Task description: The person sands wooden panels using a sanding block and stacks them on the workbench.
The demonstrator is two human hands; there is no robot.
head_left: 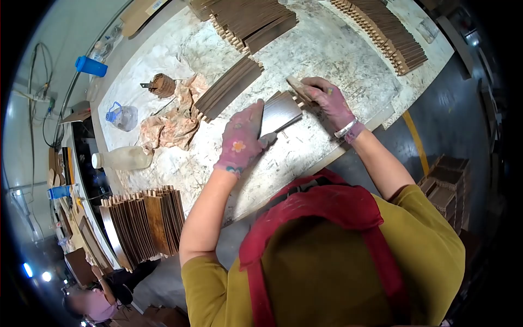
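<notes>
Both hands wear pink patterned gloves, greyed at the fingers. Gripped in my left hand (241, 136) is a brown wooden panel (281, 113), with its thumb on the near edge and fingers along the far side. Light glints off the panel's face, and small pegs show at its right end. My right hand (330, 103) is closed round a flat tan block (299, 88), perhaps a sanding pad, just beyond that pegged end. Whether the block touches the panel I cannot tell. A short stack of similar panels (230, 87) lies just beyond my left hand.
More pegged panels stand in rows at the back (250, 24), far right (389, 38) and left front (144, 226) of the stained worktable (327, 49). On the left are a crumpled cloth (169, 128), a plastic jug (124, 117), a bottle (122, 158) and a round brown container (162, 85). Another person (101, 305) is at lower left.
</notes>
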